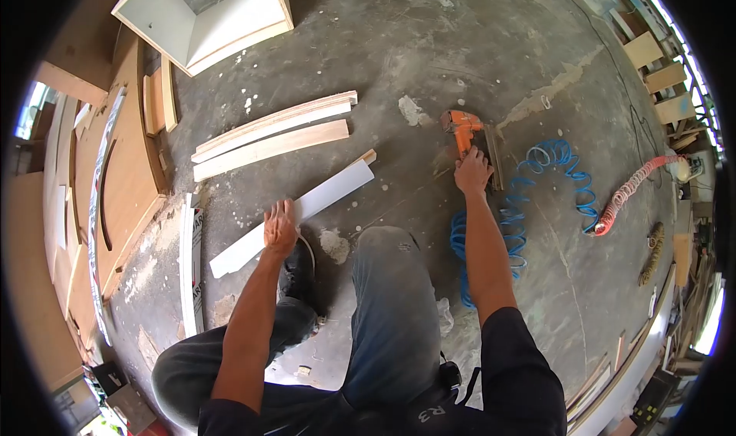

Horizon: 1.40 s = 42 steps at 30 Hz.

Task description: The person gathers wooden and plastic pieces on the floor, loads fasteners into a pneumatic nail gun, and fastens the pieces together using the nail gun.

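My left hand (281,227) rests on a long white board (330,194) that lies slanted on the floor, its fingers bent over the surface. A strip of bare wood (369,157) shows from beneath the board's far end. My right hand (473,171) is at the lower end of an orange nail gun (462,128), fingers closed around it. The gun lies on the floor beside thin dark strips (494,156). A blue coiled hose (512,225) runs on the floor near my right forearm.
Pale wooden strips (272,148) lie beyond the white board. A white-lined cabinet box (238,26) stands at the upper left, near large wooden panels (126,160). White trim (188,267) lies at the left. A red coiled hose (632,190) and stacked wood (663,77) are on the right.
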Available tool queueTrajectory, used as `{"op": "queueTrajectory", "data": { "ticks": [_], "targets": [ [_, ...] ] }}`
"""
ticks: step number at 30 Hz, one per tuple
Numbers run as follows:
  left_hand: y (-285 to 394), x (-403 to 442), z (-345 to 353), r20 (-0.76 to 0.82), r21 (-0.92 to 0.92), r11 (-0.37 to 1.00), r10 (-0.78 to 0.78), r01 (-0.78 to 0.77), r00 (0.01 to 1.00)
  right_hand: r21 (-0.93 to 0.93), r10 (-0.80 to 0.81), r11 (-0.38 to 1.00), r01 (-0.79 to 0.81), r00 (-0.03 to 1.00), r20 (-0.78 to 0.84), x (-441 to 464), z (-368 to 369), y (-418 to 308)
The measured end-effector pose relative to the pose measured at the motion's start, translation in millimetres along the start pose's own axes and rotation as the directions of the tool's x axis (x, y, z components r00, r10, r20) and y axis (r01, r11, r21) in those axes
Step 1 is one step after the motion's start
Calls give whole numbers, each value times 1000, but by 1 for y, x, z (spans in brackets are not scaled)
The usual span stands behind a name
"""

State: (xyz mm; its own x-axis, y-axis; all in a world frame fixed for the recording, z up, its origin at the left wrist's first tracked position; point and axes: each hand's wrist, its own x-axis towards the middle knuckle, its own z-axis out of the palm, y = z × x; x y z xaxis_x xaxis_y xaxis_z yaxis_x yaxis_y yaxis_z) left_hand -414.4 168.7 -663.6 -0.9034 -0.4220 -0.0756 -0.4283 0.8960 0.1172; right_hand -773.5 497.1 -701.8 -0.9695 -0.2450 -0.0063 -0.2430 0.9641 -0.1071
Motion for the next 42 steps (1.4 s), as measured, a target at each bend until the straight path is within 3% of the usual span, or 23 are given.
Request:
{"op": "queueTrajectory", "data": {
  "ticks": [1, 3, 6, 8, 11, 14, 16, 18, 20, 22, 25, 27, 28, 30, 34, 36, 37, 39, 42],
  "targets": [
    [-2, -4, 3, -55, 1, 1000, 19, -19, 998, 3, -6, 1000, 6, 1000, 5, 1, 1, 2],
    [-7, -4, 12, -45, 7, 1000, 15, -15, 999, 102, 16, 994, -29, 992, 125, 0, -5, 3],
    [-8, -2, 9, -4, -9, 1000, 17, -17, 1000, 193, -14, 981, -19, 985, 170, -41, -24, -1],
    [-5, 5, 1, 25, -30, 999, 15, -14, 1000, 188, -57, 981, 38, 994, 97, -80, -18, -4],
    [9, 12, -15, 41, -151, 988, -13, 19, 999, 246, -50, 969, 22, 992, 111, -134, -20, -17],
    [17, 27, -25, 99, -157, 986, -37, 52, 994, 191, -6, 982, -3, 999, 48, -159, -27, -38],
    [14, 36, -19, 59, -165, 986, -29, 39, 998, 230, -66, 962, 149, 940, -334, -158, -43, -62],
    [8, 45, -18, 100, -205, 978, -18, 38, 995, 443, -224, 812, 379, 904, -364, -135, -44, -85],
    [2, 52, -21, 154, -306, 952, 32, 16, 988, 810, -253, 532, 247, 959, -126, -105, -39, -114],
    [-3, 54, -20, 176, -331, 944, 70, -8, 982, 844, -240, 459, 277, 953, -183, -75, -23, -139],
    [-8, 57, -23, 246, -386, 922, 92, 10, 965, 893, -176, 403, 202, 974, -141, -45, -22, -166],
    [-13, 58, -25, 297, -409, 911, 77, 54, 952, 909, -165, 356, -218, 943, 291, -33, -29, -176],
    [-17, 58, -25, 308, -418, 907, 85, 54, 948, 907, -164, 358, -221, 942, 294, -28, -18, -177],
    [-19, 55, -24, 325, -427, 902, 90, 61, 942, 853, -248, 522, 28, 961, 120, -28, -5, -180],
    [-18, 55, -29, 323, -403, 913, 76, 64, 943, 833, -220, 551, -51, 954, 203, -25, 1, -180],
    [-16, 56, -29, 332, -396, 915, 61, 80, 941, 788, -266, 613, 65, 955, 128, -22, 1, -180],
    [-16, 57, -28, 318, -405, 912, 77, 62, 945, 787, -264, 614, 60, 955, 133, -22, 0, -180],
    [-15, 61, -29, 307, -415, 909, 95, 43, 947, 826, -204, 522, -212, 909, 363, -21, -3, -177],
    [-15, 64, -32, 358, -436, 896, 90, 81, 930, 844, -191, 487, -223, 916, 352, -22, -6, -179]
  ]
}}
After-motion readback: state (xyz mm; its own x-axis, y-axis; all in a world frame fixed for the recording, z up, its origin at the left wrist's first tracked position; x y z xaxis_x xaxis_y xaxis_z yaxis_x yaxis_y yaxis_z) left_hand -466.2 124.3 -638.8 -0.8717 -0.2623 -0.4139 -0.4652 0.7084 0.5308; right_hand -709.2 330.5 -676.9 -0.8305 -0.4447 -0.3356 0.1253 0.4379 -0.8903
